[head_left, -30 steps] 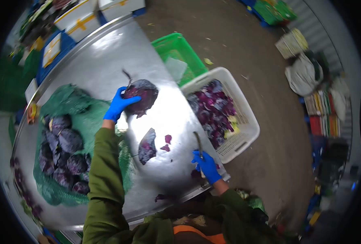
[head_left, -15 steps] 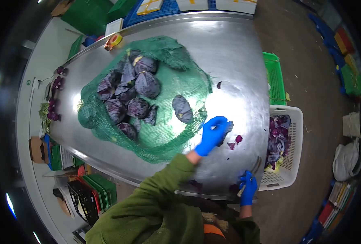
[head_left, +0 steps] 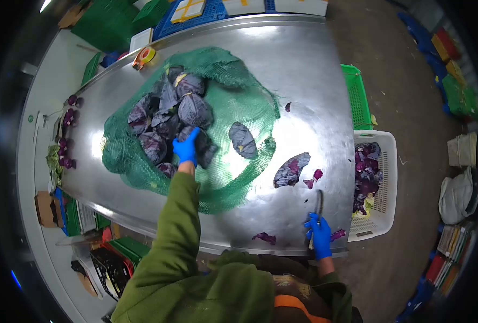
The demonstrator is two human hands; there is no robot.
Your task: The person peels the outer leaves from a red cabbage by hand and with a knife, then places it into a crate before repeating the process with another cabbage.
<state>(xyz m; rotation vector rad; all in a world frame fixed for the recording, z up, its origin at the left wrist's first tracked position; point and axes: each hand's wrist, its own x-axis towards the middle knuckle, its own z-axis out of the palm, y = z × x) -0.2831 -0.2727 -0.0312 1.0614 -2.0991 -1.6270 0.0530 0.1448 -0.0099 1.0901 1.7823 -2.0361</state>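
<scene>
Gripping the dark handle of a knife (head_left: 320, 203), the right hand (head_left: 319, 236) in its blue glove is closed near the close edge of the metal table (head_left: 239, 218), the slim blade pointing away from the person. A purple scrap (head_left: 337, 234) lies just beside this hand, and a torn leaf piece (head_left: 264, 238) lies to its left, near the same edge. Farther in, two small magenta bits (head_left: 313, 179) rest beside a large loose leaf (head_left: 292, 170) on bare metal. To the right, past the table's side, a white basket (head_left: 388, 185) holds purple leaves and a few pale yellow-green ones. The left hand (head_left: 186, 148), also gloved in blue, reaches over the green net (head_left: 225, 185) with thumb and fingers spread open against a purple cabbage (head_left: 190, 134); how firmly it holds the cabbage, I cannot tell. More cabbages (head_left: 195, 111) crowd around it on the left part of the net, some touching one another, while a single leaf (head_left: 243, 140) lies apart on the right part. A green crate (head_left: 357, 97) sits beyond the basket. Near the table's far rim stands a tape dispenser (head_left: 143, 56), and past that rim are white boxes (head_left: 243, 6) with yellow tape.
</scene>
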